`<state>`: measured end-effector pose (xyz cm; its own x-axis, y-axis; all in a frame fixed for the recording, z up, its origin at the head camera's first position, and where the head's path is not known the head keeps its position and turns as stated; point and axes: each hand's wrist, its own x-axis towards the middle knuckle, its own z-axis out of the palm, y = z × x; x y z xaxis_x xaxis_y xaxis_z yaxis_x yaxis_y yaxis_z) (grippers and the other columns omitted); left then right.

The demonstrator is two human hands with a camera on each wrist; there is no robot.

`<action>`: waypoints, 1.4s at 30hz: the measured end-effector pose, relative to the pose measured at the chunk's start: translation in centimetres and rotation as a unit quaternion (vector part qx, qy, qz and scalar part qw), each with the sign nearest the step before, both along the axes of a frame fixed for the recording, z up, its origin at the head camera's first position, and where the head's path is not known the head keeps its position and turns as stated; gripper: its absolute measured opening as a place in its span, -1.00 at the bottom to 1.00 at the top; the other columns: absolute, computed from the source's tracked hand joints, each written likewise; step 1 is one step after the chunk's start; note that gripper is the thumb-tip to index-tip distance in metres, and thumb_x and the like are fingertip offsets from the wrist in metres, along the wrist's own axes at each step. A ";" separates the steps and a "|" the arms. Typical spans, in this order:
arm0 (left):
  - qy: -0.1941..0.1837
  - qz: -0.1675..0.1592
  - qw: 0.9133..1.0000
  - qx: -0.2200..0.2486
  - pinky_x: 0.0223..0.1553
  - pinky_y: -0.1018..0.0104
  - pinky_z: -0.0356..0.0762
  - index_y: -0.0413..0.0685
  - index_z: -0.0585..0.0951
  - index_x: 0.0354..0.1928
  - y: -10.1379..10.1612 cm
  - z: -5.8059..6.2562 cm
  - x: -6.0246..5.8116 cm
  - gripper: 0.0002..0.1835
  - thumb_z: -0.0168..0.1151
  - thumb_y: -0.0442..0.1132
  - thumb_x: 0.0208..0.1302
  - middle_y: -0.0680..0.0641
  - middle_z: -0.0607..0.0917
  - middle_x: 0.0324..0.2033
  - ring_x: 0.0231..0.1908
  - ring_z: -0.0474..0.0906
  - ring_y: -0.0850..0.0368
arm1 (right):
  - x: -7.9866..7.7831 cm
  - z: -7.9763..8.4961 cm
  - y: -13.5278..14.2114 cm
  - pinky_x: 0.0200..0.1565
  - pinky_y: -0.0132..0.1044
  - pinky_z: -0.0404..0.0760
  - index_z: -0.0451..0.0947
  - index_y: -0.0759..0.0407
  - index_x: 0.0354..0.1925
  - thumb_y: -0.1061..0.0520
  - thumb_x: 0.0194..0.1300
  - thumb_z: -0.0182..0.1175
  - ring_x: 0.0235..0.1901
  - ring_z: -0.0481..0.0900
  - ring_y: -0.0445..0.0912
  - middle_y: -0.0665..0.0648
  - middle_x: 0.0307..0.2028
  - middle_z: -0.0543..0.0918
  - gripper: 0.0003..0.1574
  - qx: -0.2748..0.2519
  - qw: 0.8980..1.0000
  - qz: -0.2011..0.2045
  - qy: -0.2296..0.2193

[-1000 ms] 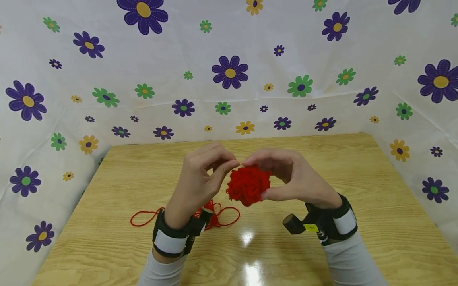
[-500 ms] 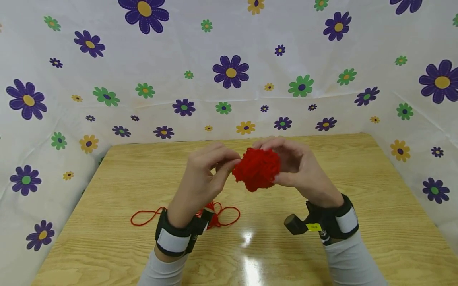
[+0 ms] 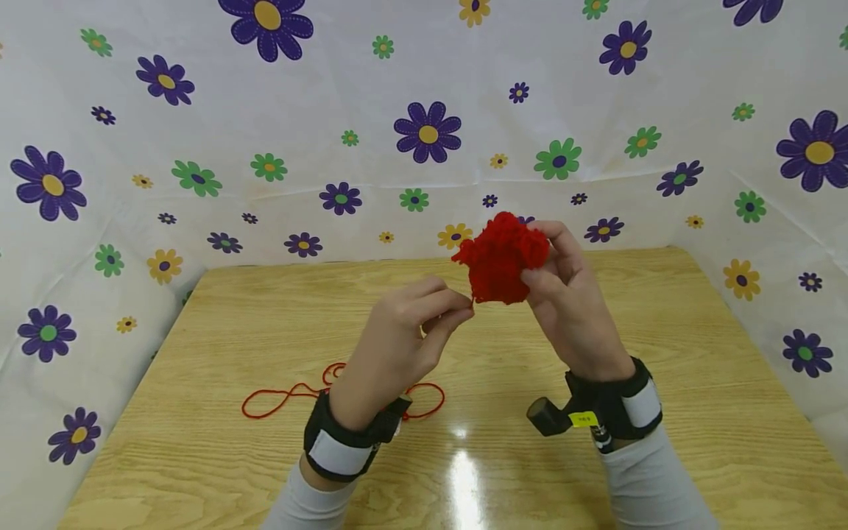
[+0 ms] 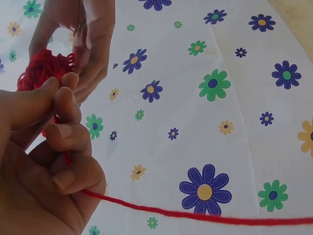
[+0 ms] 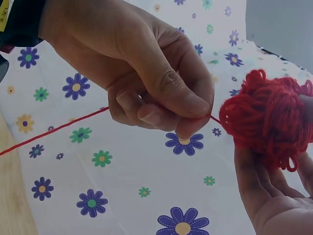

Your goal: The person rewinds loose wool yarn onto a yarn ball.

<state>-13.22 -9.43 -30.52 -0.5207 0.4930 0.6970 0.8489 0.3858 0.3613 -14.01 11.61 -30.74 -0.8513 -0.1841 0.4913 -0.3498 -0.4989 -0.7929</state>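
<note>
A looped bundle of red yarn (image 3: 502, 261) is held up above the table by my right hand (image 3: 575, 309), thumb on its near side and fingers behind. Just to its lower left, my left hand (image 3: 414, 338) pinches the red strand (image 5: 215, 119) between thumb and forefinger, close to the bundle. In the left wrist view the strand (image 4: 161, 212) passes through the curled fingers and trails off to the right. The right wrist view shows the yarn bundle (image 5: 269, 117) resting against the right hand's fingers, with short loops sticking out at its ends.
Loose loops of red yarn (image 3: 265, 416) lie on the wooden table (image 3: 563, 471), partly hidden behind my left wrist. Both wrists wear black straps with cameras. A white flower-print cloth (image 3: 371, 96) rises at the back and sides.
The right hand has lifted the yarn bundle up and to the right while turning it. The left hand has shifted right along with it, still pinching the strand.
</note>
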 end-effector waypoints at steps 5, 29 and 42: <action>0.008 0.004 1.000 -0.020 -0.51 0.51 0.37 -0.13 0.71 -0.34 0.3 0.0 0.4 -0.95 0.31 -0.32 0.26 0.06 0.57 -0.46 -0.51 0.37 0.31 | -0.2 -0.1 -0.2 0.16 -0.10 0.43 0.40 0.07 0.12 0.41 0.32 0.08 0.16 0.38 0.14 0.23 0.13 0.47 -0.54 -0.015 0.999 -0.032 0.013; 0.017 0.023 0.999 -0.036 -0.52 0.49 0.32 -0.10 0.68 -0.37 -1.2 1.1 1.2 -0.95 0.31 -0.37 0.24 0.10 0.52 -0.48 -0.52 0.33 0.32 | 0.1 0.9 -2.8 -0.08 -0.22 0.58 0.44 0.55 -0.12 0.60 -0.11 0.37 -0.15 0.56 0.01 0.33 -0.16 0.56 -0.49 0.191 0.912 -0.271 0.240; 0.010 0.051 0.999 -0.013 -0.52 0.42 0.30 -0.14 0.66 -0.39 -2.8 1.9 1.1 -0.94 0.37 -0.40 0.17 0.08 0.51 -0.49 -0.52 0.29 0.26 | -1.7 -1.5 -1.5 -0.20 -0.27 0.61 0.60 0.17 -0.09 0.33 -0.06 0.51 -0.11 0.54 -0.11 0.07 -0.08 0.62 -0.50 0.372 0.858 -0.236 0.266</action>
<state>-12.08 -12.26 -28.66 -0.5546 0.4560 0.6960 0.8121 0.4787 0.3336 -15.68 10.12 -32.28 -0.6088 -0.3117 0.7296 -0.7848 0.3714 -0.4962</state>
